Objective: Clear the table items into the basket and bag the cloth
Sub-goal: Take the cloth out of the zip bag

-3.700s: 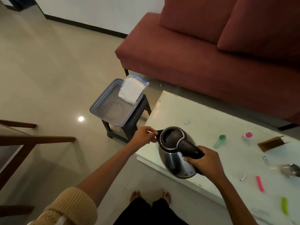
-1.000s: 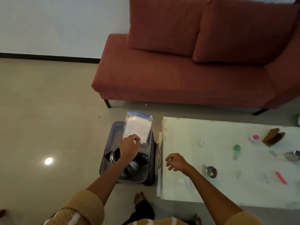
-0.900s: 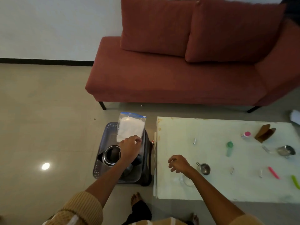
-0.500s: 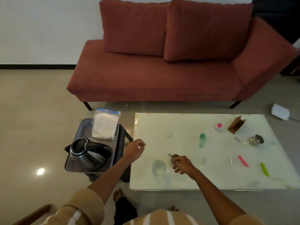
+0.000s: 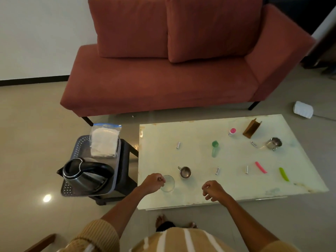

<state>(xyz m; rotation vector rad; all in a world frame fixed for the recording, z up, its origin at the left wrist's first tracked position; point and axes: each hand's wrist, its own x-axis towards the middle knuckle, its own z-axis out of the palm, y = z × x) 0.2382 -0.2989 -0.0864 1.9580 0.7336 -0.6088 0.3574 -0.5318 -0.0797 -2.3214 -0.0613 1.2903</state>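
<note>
Down at the near-left corner of the pale glass-topped bench point(image 5: 181, 199), the left hand point(image 5: 153, 183) has come across from the bench's side edge, where it hung half a second back. It now sits against the left rim of the clear drinking glass point(image 5: 169, 184). Its fingers are curled right at the rim, but whether that grip has closed on the glass, I cannot tell from here.

Right hand point(image 5: 213, 190) has pulled off the small steel cup point(image 5: 185, 172) it was touching and now hangs over the bench's front edge, grip released, fingers loosely curled, nothing in them. That small steel cup stands just beside the glass on its far right, not touching it, apart from both hands.

Off to the left, the black-lidded steel kettle point(image 5: 85, 176) sits in the grey perforated plastic basket point(image 5: 80, 148) on the black stool point(image 5: 127, 160), same as a moment ago. The clear zip bag with white cloth point(image 5: 104, 140) inside leans at the basket's far end.

Further along the bench, well apart from the hands, lie a green plastic bottle point(image 5: 215, 149), a pink-capped little jar point(image 5: 232, 131), a brown cardboard piece point(image 5: 251, 128), a steel mug point(image 5: 273, 143), a pink stick point(image 5: 260, 167) and a green stick point(image 5: 284, 174). Rust-red sofa point(image 5: 163, 84) behind it all.
</note>
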